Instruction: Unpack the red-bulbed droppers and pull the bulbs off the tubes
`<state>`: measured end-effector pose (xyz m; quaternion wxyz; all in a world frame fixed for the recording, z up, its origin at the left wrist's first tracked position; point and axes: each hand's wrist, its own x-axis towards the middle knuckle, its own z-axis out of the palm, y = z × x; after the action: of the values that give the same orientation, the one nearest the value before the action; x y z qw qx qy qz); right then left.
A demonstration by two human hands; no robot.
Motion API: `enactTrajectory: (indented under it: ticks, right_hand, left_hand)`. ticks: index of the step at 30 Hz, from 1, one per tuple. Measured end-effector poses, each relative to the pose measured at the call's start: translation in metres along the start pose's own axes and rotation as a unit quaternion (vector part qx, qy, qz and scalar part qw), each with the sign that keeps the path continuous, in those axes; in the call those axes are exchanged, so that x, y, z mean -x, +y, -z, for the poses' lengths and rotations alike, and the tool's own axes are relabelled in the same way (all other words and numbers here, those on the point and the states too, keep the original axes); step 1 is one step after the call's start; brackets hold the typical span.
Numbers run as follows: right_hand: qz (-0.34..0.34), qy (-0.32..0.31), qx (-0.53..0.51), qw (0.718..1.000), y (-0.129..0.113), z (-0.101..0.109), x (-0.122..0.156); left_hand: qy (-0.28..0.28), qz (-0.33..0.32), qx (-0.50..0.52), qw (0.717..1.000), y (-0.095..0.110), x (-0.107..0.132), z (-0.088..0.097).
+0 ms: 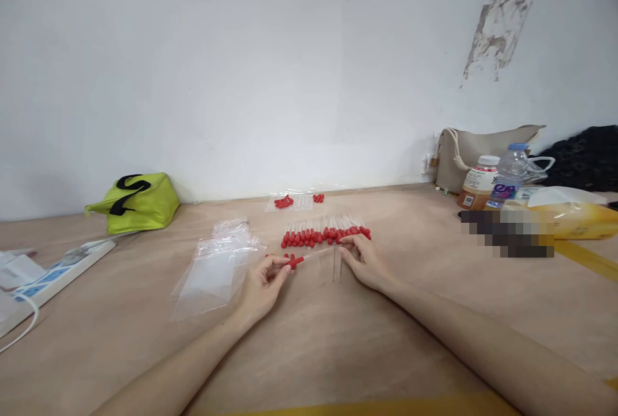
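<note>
My left hand (264, 282) pinches a glass dropper with a red rubber bulb (295, 261), which lies almost level just above the table. My right hand (365, 261) rests on the table with its fingers curled at the right end of a row of several red-bulbed droppers (324, 234), touching the nearest ones and a clear glass tube (337, 266). More red bulbs (284, 201) lie on a clear bag near the wall. A stack of clear zip bags (215, 268) lies just left of my left hand.
A lime-green bag (138, 201) sits at the back left. A white power strip (58, 272) with a cable runs along the left edge. At the right stand a beige pouch (476, 152), two drink bottles (506, 178), a yellow packet (582, 219) and a black fabric thing (586, 158). A white wall bounds the table behind.
</note>
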<state>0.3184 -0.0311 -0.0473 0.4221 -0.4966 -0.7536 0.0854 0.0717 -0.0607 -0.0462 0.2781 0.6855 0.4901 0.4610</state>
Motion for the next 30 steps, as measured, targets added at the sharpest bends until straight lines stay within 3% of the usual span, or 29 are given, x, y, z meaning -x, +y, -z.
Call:
enactTrajectory:
  ticks: [3, 8, 12, 16, 20, 30]
  right_hand:
    - [0.031, -0.016, -0.008, 0.999, -0.002, 0.004, 0.002]
    - [0.156, -0.051, 0.039, 0.986, -0.008, 0.007, 0.007]
    - [0.216, -0.069, 0.077, 0.971, -0.012, 0.005, 0.01]
    - [0.244, -0.085, 0.087, 0.962, -0.016, 0.004, 0.011]
    - [0.26, -0.071, 0.074, 0.96, -0.02, 0.003, 0.014]
    - [0.309, -0.079, 0.081, 0.944, -0.021, 0.005, 0.019]
  left_hand:
    - [-0.019, -0.007, 0.017, 1.0, -0.004, 0.003, -0.005]
    - [-0.049, -0.033, 0.025, 0.998, 0.001, 0.002, -0.007]
    - [-0.066, -0.05, 0.007, 0.997, 0.008, 0.004, -0.007]
    - [-0.067, -0.123, -0.091, 0.986, 0.018, 0.009, -0.006]
    - [-0.078, -0.205, -0.21, 0.953, 0.024, 0.011, -0.007]
    - [-0.103, -0.229, -0.296, 0.922, 0.023, 0.013, -0.006]
